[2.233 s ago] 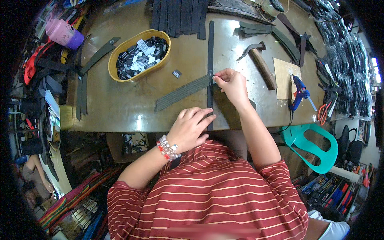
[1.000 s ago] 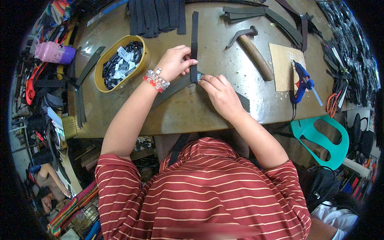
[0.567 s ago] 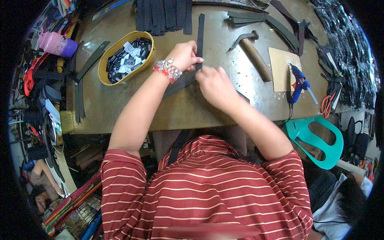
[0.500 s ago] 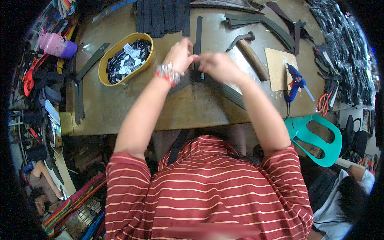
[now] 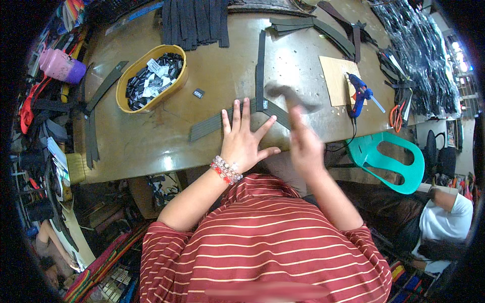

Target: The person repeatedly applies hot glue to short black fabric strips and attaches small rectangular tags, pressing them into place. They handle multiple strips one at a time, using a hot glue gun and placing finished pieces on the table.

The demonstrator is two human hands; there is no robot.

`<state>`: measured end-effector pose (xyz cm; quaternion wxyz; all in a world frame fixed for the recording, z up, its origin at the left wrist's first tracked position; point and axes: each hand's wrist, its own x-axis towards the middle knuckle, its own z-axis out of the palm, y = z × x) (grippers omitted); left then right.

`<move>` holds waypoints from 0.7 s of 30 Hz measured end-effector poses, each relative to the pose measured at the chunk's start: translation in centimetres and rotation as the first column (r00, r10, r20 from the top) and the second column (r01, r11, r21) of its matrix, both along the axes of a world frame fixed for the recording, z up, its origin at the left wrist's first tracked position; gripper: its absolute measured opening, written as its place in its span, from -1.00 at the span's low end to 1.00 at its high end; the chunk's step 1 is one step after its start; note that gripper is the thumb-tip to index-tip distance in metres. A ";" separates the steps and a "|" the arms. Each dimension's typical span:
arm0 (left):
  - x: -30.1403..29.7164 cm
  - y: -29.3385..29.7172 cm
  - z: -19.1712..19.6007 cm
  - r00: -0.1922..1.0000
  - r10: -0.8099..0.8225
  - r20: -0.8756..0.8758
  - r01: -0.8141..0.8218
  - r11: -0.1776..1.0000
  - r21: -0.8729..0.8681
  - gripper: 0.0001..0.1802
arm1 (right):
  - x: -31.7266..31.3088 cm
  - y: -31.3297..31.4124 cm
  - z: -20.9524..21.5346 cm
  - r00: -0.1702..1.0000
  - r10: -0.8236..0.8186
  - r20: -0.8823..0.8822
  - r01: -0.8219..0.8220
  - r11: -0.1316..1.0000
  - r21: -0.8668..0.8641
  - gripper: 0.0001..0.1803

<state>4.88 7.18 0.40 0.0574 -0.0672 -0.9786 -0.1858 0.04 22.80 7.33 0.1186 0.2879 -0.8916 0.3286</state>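
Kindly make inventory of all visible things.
Table: one, brown, centre
Straps: several, dark, across table
Hammer: one, dark, centre
Tub: one, yellow, left
Labels: many, black and white, mostly in tub
Cardboard: one, tan, right
Glue gun: one, blue, cardboard's edge
Scissors: one, orange, right
Bottle: one, pink and purple, left
Chair: one, teal, lower right
People: two, lower corners
Clutter: many, mixed, edges
Shirt: one, striped red, bottom
Left hand: one, spread over straps
Right hand: one, gripping hammer

left hand (image 5: 243, 142) flat and spread, right hand (image 5: 306, 146) (blurry) curled
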 end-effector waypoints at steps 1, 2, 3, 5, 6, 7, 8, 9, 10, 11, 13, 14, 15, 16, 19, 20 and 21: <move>0.0 0.0 0.1 1.000 0.003 -0.002 -0.003 1.000 -0.002 -0.19 | 0.7 0.4 -0.8 0.923 -0.103 0.372 -0.019 0.950 0.311 -0.32; 0.1 0.0 0.2 1.000 -0.004 0.029 0.004 1.000 0.002 -0.20 | 1.5 0.8 -1.8 0.929 -0.015 0.369 -0.035 0.991 0.129 -0.33; 0.2 0.1 0.2 1.000 -0.004 -0.025 0.004 1.000 0.005 -0.22 | 1.6 1.7 -2.5 0.932 -0.031 0.361 -0.015 0.992 0.124 -0.33; 0.3 0.2 0.1 1.000 0.001 -0.025 -0.001 1.000 0.021 -0.22 | 1.7 2.2 -3.8 0.956 -0.026 0.294 0.014 0.999 0.044 -0.34; 0.2 0.3 0.0 0.998 0.011 -0.058 -0.008 0.999 0.037 -0.22 | 1.3 2.1 -4.0 0.956 -0.022 0.293 0.015 1.000 0.026 -0.34; 0.2 0.3 0.0 0.998 0.015 -0.064 -0.013 0.999 0.035 -0.22 | 0.9 1.8 -4.0 0.977 -0.009 0.215 0.014 1.000 -0.025 -0.34; 0.1 0.3 -0.1 1.000 0.014 -0.022 -0.013 0.999 0.032 -0.23 | 0.6 1.5 -3.6 0.995 0.032 0.095 -0.025 0.997 -0.072 -0.36; 0.1 0.3 -0.1 1.000 0.017 -0.010 -0.017 1.000 0.023 -0.23 | -0.1 0.9 -3.4 0.982 0.010 0.186 -0.015 1.000 0.024 -0.37; 0.0 0.3 -0.1 1.000 0.010 -0.016 -0.010 1.000 0.028 -0.24 | -0.7 0.4 -3.0 0.977 0.011 0.215 -0.029 0.997 0.077 -0.38; 0.0 0.3 -0.1 0.999 0.014 -0.038 -0.011 0.997 0.080 -0.25 | -1.7 0.2 -2.7 0.974 0.013 0.225 -0.027 0.998 0.058 -0.39; 0.4 0.3 0.0 0.999 -0.003 -0.036 0.003 1.000 0.017 -0.26 | -4.0 0.7 -2.8 0.991 0.004 0.130 0.006 0.997 -0.078 -0.40; 0.7 0.4 0.1 0.994 -0.031 -0.106 0.030 1.000 -0.008 -0.26 | -5.7 1.4 -3.3 0.993 -0.025 0.115 0.027 1.000 -0.015 -0.40; 1.1 0.5 0.1 0.990 -0.073 -0.120 0.074 0.997 0.007 -0.27 | -7.0 2.3 -4.0 0.985 -0.148 0.094 0.139 0.986 0.090 -0.42; 1.6 0.7 0.2 0.978 -0.123 -0.169 0.136 0.988 0.071 -0.31 | -8.6 3.7 -4.8 0.968 -0.249 0.016 0.244 0.959 0.146 -0.44; 3.0 1.7 1.1 0.930 -0.208 -0.303 0.205 0.978 -0.043 -0.70 | -12.5 5.4 -7.1 0.811 -0.394 -0.432 0.468 0.880 0.076 -0.65; 3.2 1.7 1.8 0.967 -0.210 -0.144 0.216 0.976 0.027 -0.82 | -12.8 5.7 -7.2 0.811 -0.415 -0.413 0.458 0.889 0.006 -0.70; 2.9 1.5 2.4 0.967 -0.199 -0.159 0.228 0.954 0.194 -0.85 | -13.2 5.6 -6.6 0.828 -0.528 0.190 0.561 0.786 -0.259 -0.62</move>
